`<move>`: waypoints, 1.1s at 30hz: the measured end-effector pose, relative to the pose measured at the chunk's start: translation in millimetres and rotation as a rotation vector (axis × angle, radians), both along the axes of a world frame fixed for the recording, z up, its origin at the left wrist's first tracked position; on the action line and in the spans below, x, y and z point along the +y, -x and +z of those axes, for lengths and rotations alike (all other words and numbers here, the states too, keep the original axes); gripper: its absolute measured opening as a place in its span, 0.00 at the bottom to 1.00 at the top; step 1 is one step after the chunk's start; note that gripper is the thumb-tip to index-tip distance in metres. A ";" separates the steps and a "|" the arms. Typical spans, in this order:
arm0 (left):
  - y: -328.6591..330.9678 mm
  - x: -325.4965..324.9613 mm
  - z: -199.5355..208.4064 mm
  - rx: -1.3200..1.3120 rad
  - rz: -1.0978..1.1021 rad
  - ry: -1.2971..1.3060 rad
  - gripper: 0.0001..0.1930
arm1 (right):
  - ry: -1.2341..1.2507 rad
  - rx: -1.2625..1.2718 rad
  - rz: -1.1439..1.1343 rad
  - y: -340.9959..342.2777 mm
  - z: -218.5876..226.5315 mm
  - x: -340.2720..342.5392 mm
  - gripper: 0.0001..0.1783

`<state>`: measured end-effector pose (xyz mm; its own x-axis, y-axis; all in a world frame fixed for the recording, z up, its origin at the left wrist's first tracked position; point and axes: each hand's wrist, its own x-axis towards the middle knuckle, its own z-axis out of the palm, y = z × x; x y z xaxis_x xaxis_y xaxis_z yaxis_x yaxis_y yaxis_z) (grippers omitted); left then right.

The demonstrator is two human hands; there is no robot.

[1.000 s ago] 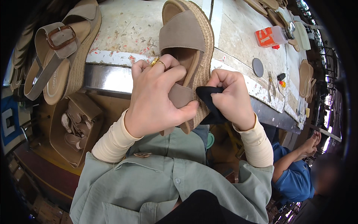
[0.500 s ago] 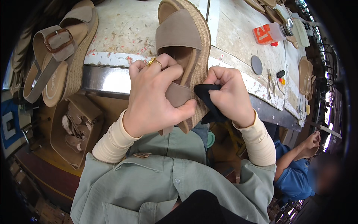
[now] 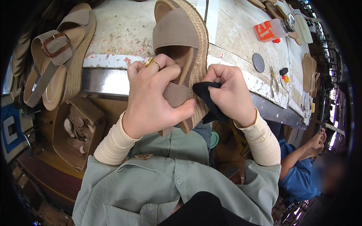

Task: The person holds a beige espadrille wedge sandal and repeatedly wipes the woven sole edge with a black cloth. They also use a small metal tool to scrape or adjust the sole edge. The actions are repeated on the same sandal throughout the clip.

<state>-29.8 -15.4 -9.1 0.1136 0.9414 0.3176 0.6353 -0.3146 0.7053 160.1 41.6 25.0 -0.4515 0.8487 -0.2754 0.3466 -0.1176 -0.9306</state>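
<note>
A taupe wedge sandal [image 3: 177, 30] with a woven jute sole is held over the table's front edge, toe pointing away from me. My left hand [image 3: 152, 96] grips it, fingers curled over the opening and thumb pressed on the heel strap. In my right hand [image 3: 232, 94] a black cloth [image 3: 209, 98] is pinched and lies against the sole's right side. The fingertips inside the sandal are hidden. To the left stands another taupe sandal [image 3: 69, 52] with a brown buckle.
On the worktable [image 3: 120, 26] are a clear bottle with an orange label [image 3: 269, 31], a grey disc [image 3: 258, 62], and pliers [image 3: 274, 81]. Insoles [image 3: 309, 73] lie at the right edge. Below left, a cardboard box [image 3: 60, 147] holds sandals. A co-worker in blue [image 3: 298, 177] sits at lower right.
The sandal and my left hand have shifted slightly left in view. My right hand with the black cloth stays against the sole's side, moved only a little.
</note>
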 end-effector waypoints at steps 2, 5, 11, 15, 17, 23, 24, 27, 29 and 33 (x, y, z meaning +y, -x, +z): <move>-0.3 0.0 0.2 -0.006 -0.003 -0.001 0.25 | 0.090 0.053 -0.138 4.9 0.8 -2.3 0.06; -0.4 0.1 -0.3 -0.002 0.000 -0.027 0.25 | -0.054 -0.031 0.032 -0.9 -1.0 -3.6 0.06; -1.8 1.3 -1.1 -0.004 0.012 -0.063 0.23 | 0.036 0.057 -0.077 1.7 -3.1 -5.3 0.05; -1.8 0.9 -1.5 0.002 0.009 -0.059 0.23 | 0.010 0.028 -0.029 1.6 -1.9 -2.9 0.04; -2.1 1.3 -1.4 0.000 0.010 -0.064 0.23 | 0.012 0.047 -0.115 4.0 -4.6 -5.5 0.04; -1.2 2.0 -4.0 0.000 0.001 -0.078 0.23 | 0.010 0.014 -0.092 1.3 -6.3 -1.7 0.04; -0.8 2.1 -3.6 0.004 -0.003 -0.076 0.23 | -0.011 -0.012 -0.050 0.4 -3.8 -2.2 0.04; -0.3 1.8 -3.9 0.012 0.002 -0.072 0.23 | -0.036 -0.038 0.018 -0.4 -1.9 -2.0 0.04; -0.6 2.6 -3.6 0.013 -0.002 -0.077 0.23 | -0.021 0.000 -0.037 1.2 -5.9 -0.9 0.04; 0.4 0.9 -0.1 0.009 -0.015 0.001 0.25 | -0.084 -0.025 -0.009 -0.7 -7.0 -4.6 0.04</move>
